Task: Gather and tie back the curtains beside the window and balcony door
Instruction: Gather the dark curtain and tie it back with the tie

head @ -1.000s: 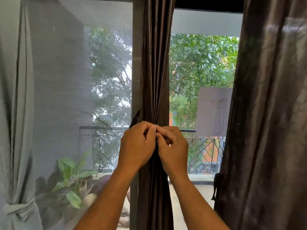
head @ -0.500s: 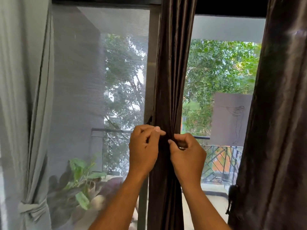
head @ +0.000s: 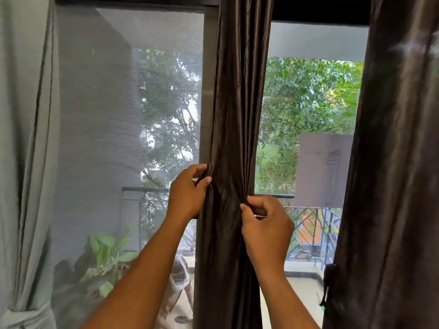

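At window: two hands [head: 187,193] [head: 266,224] pinching one of two brown curtains [head: 237,103].

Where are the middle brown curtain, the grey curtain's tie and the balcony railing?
Brown curtain [head: 240,103], head view: on its gathered folds above the hands.
Grey tie [head: 26,317], head view: on the knotted band at the lower left.
Railing [head: 308,224], head view: on the metal lattice right of the right hand.

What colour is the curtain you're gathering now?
Dark brown, satin-like sheen; the middle curtain, head view.

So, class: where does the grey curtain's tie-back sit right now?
In the head view, the tie-back wraps the grey curtain at bottom left, beside the mesh screen.
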